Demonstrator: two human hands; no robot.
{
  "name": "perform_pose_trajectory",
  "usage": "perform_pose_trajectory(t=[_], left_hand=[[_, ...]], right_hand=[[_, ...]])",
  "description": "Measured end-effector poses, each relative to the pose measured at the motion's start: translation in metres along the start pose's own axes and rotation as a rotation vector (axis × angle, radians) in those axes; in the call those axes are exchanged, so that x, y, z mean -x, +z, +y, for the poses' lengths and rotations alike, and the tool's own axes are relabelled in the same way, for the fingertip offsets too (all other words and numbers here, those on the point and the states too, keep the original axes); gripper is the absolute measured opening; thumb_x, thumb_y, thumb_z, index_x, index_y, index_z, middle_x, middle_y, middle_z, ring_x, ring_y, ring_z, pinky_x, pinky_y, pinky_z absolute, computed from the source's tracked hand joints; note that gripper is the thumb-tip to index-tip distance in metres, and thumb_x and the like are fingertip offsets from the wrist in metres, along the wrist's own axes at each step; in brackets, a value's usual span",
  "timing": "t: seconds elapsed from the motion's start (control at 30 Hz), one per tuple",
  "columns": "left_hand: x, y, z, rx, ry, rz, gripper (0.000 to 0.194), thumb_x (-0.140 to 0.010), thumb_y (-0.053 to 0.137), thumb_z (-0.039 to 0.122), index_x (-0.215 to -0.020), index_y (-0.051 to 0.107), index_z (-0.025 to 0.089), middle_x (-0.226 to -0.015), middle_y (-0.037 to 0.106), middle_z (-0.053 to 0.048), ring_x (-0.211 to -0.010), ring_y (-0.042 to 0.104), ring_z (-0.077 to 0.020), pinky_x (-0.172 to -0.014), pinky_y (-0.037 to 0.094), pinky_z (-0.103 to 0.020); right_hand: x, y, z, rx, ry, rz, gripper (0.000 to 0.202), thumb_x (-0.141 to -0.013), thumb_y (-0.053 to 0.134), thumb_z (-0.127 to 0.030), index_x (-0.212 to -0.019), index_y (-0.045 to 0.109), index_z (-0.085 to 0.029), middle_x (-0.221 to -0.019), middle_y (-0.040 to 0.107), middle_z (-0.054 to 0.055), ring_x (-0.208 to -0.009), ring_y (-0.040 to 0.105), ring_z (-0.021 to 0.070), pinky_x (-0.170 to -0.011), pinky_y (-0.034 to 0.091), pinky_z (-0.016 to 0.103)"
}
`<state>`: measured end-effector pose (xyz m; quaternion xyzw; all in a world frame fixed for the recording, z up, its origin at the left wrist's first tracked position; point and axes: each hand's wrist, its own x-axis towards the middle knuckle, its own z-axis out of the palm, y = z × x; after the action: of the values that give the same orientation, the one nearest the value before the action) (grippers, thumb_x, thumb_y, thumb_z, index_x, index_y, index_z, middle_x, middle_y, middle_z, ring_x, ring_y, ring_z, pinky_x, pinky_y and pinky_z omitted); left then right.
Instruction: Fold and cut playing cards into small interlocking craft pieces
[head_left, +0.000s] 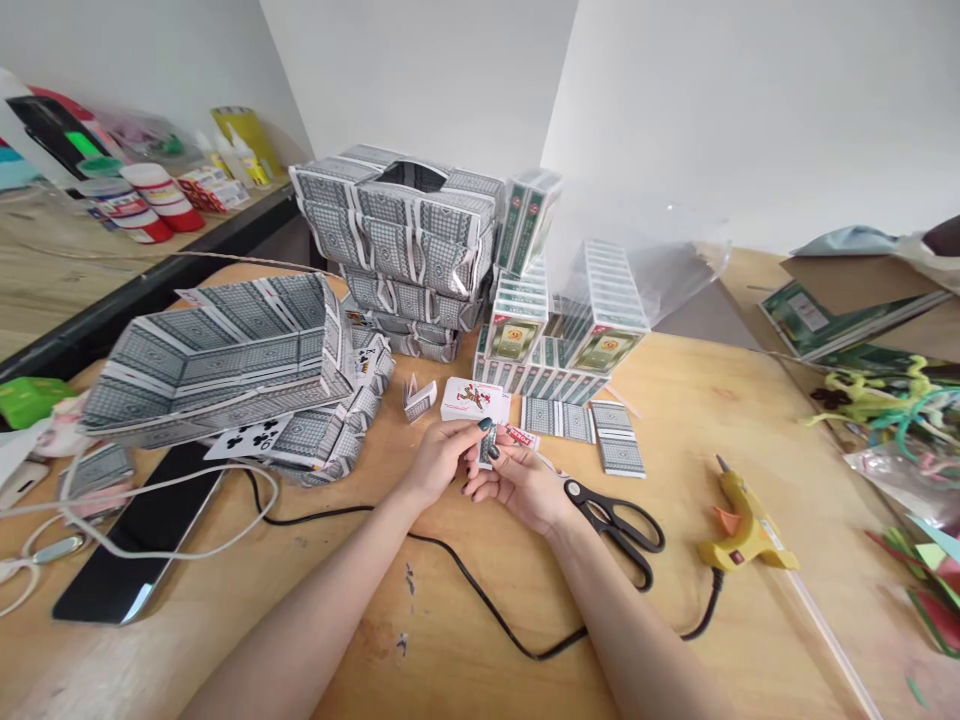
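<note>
Between the fingers of both hands is a small playing card [486, 446], patterned grey and white. My left hand [441, 462] pinches it from the left, thumb at its top. From the right, my right hand [521, 485] grips the same card with the thumb over its lower part. The fingers hide much of its shape. Just behind the hands lies a stack of cards with a joker [466, 399] on top. A folded card [419, 398] stands to the left of that stack. Flat cards [618, 438] lie to the right, face down.
Black scissors [615, 525] lie right of my right hand, with a yellow glue gun [742, 530] farther right. Boxed card decks [607, 310] and a woven card structure [405, 230] stand behind. A card tray [217, 350] and a phone [139, 540] are at left. A black cable crosses the table.
</note>
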<state>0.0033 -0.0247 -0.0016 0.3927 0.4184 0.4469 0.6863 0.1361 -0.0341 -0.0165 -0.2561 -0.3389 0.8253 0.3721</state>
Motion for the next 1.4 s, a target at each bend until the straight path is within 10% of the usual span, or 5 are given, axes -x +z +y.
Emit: perform_pose_trajectory(t=[0.6,0.87,1.4], left_hand=[[0.001,0.000,-0.004,-0.098,0.076,-0.156,0.036,-0.078,0.045,0.045,-0.055,0.039,0.018,-0.042,0.050,0.003,-0.033,0.049,-0.0118,-0.035,0.038,-0.023],[0.001,0.001,-0.005,-0.307,0.217,0.064,0.026,-0.071,0.058,0.036,-0.058,0.057,0.014,-0.053,0.055,0.000,-0.050,0.048,-0.0102,-0.048,0.037,-0.021],[0.000,0.012,-0.010,0.085,0.071,0.186,0.026,-0.065,0.064,0.037,-0.059,0.056,0.013,-0.049,0.052,0.003,-0.040,0.044,-0.0065,-0.038,0.030,-0.019]], right_hand=[[-0.002,0.010,0.007,0.026,-0.026,0.255,0.024,-0.070,0.063,-0.037,-0.069,0.056,-0.014,-0.047,0.054,-0.003,-0.032,0.049,0.0073,-0.031,0.041,0.016],[-0.001,0.018,0.007,0.182,-0.060,0.404,0.025,-0.071,0.057,-0.038,-0.060,0.050,-0.016,-0.036,0.041,-0.009,-0.022,0.026,0.0025,-0.023,0.019,0.016],[0.001,0.018,0.019,0.548,-0.233,0.346,0.026,-0.082,0.046,-0.040,-0.069,0.052,-0.018,-0.040,0.041,-0.006,-0.030,0.036,0.0073,-0.031,0.028,0.020]])
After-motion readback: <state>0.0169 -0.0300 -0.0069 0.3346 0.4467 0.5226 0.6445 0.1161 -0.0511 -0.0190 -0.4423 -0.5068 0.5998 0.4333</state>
